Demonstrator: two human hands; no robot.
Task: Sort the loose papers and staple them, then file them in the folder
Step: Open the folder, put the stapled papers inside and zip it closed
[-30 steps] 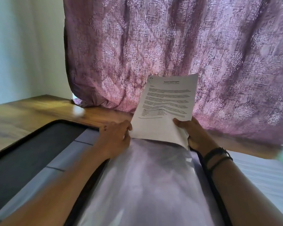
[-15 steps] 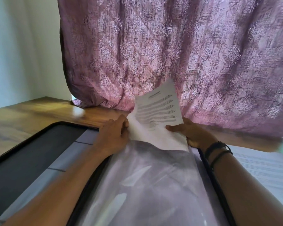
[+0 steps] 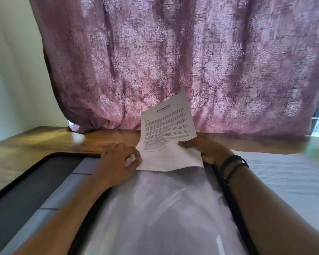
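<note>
white printed paper sheets (image 3: 166,133): tilted up, lower end in mouth of clear plastic sleeve (image 3: 155,208) of open black-rimmed folder (image 3: 26,190) | left hand (image 3: 118,159): pinching sheets' lower-left corner | right hand (image 3: 204,150): gripping their right edge

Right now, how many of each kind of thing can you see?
Hands: 2, left hand and right hand
White printed paper lots: 2, held paper and flat stack
Open black folder: 1
Clear plastic sleeve: 1
Pink patterned curtain: 1
Total: 7
</note>
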